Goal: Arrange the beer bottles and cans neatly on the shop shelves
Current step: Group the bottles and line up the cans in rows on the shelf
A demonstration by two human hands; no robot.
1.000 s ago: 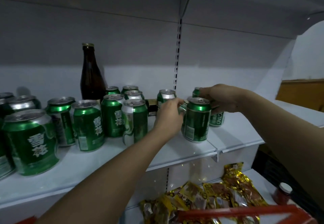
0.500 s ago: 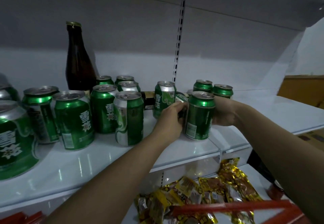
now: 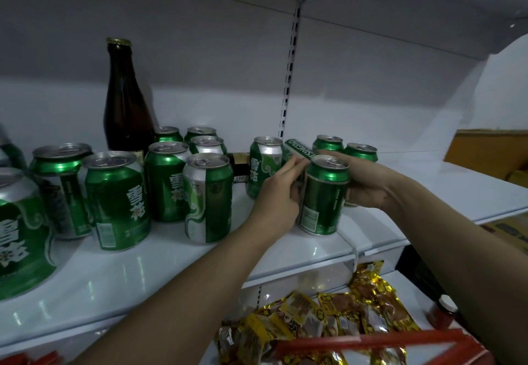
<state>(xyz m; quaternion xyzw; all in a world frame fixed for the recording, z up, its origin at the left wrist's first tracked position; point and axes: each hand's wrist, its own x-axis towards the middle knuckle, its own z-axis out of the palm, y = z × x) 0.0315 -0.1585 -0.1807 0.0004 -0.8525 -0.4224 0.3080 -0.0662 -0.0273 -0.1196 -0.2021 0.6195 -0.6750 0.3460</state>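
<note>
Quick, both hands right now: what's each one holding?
Left hand: pinching the tilted Tsingtao can at its near end.
Right hand: cannot be told, it is behind the front can.

Both forearms (image 3: 177,287) are bare (no sleeves, no jewellery).

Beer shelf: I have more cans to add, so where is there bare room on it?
Bare shelf stretches right of the two back cans, and along the front edge before the front cans. It is crowded from the brown bottle to both hands.
</note>
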